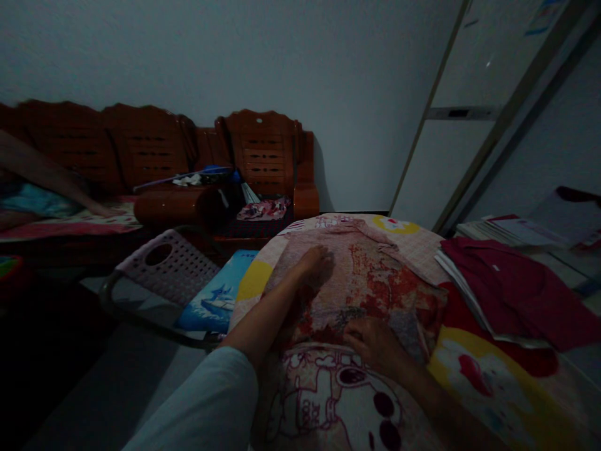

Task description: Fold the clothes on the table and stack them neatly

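A thin pink-and-red patterned shirt [366, 269] lies spread on a round surface covered with a cartoon-print cloth [319, 401]. On its left part rests my left hand [317, 263], fingers stretched over the fabric and open. My right hand [373, 341] is at the shirt's near edge, its fingers curled and closed on the fabric there. The room is dim, so the fingertips are hard to make out. A folded dark-red garment [511, 282] lies to the right of the shirt, on a pile of pale folded cloth or paper.
A woven-back chair [171, 266] with a blue printed cushion [218, 294] stands at the left. Behind are wooden seats [263, 150] against the wall, one with crumpled cloth [264, 209]. Another person's arm [51, 172] reaches in at far left. Papers [530, 225] are stacked at right.
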`<control>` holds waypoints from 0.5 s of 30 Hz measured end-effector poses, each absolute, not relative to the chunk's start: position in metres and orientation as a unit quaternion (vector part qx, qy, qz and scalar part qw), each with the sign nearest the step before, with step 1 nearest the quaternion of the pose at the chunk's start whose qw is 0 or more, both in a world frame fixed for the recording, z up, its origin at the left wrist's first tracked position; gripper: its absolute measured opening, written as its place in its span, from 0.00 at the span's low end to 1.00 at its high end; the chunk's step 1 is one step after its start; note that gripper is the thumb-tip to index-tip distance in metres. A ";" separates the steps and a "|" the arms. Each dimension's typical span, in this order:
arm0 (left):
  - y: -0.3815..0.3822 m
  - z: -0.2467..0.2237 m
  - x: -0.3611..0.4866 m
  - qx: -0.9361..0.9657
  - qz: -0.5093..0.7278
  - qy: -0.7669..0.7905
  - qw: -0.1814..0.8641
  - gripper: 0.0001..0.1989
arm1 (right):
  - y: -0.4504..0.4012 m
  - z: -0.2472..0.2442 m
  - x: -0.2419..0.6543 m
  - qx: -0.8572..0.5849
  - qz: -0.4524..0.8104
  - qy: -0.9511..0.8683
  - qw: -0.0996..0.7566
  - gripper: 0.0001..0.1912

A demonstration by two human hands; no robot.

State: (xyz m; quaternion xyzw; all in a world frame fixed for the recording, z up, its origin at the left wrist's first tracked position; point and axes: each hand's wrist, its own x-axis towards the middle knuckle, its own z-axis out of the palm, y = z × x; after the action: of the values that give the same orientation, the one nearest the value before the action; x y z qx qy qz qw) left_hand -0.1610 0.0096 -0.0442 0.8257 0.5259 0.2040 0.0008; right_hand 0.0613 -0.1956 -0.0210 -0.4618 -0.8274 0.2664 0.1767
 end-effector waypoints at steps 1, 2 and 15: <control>0.006 -0.048 -0.161 0.830 0.191 0.524 0.002 0.19 | -0.193 -0.024 0.067 -0.470 0.268 -0.826 0.159 0.09; 0.002 -0.051 -0.163 0.835 0.173 0.522 0.005 0.19 | -0.191 -0.027 0.073 -0.476 0.277 -0.822 0.147 0.08; 0.000 -0.061 -0.173 0.832 0.141 0.536 0.010 0.18 | -0.198 -0.009 0.103 -0.467 0.274 -0.840 0.031 0.05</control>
State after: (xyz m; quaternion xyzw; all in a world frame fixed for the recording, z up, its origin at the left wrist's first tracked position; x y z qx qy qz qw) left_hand -0.1727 0.0004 -0.0615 0.8322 0.5363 0.1407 0.0095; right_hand 0.1026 -0.1984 -0.0093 -0.4674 -0.8399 0.2741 0.0308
